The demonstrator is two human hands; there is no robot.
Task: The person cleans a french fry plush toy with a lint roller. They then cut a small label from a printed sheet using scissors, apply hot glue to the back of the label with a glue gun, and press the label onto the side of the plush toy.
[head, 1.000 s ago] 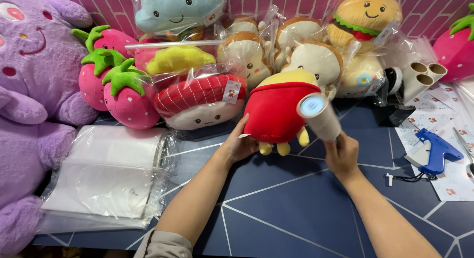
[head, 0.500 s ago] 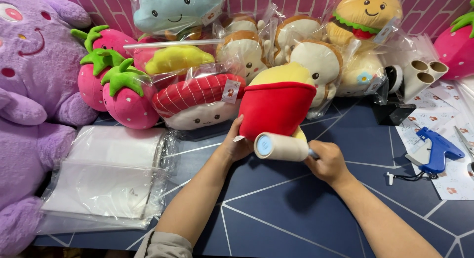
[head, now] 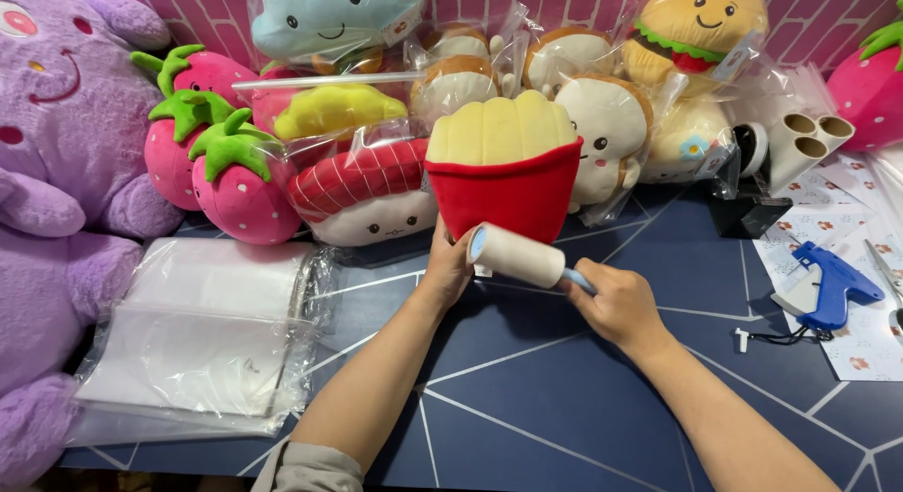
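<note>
A plush toy shaped like a red carton of yellow fries (head: 508,167) stands upright on the dark blue table (head: 527,388). My left hand (head: 448,266) grips its lower left corner from below. My right hand (head: 616,304) holds the blue handle of a white lint roller (head: 515,255), whose roll lies against the red bottom edge of the plush.
A stack of clear plastic bags (head: 202,332) lies at the left beside a big purple plush (head: 56,172). Strawberry plushes (head: 221,172) and several bagged plush toys line the back. A blue tagging gun (head: 828,285) rests on printed paper at the right, near a tape dispenser (head: 752,186).
The fries plush has been turned upright, its yellow top now facing me. My right hand has swung the lint roller down and left from beside the plush to its bottom edge.
</note>
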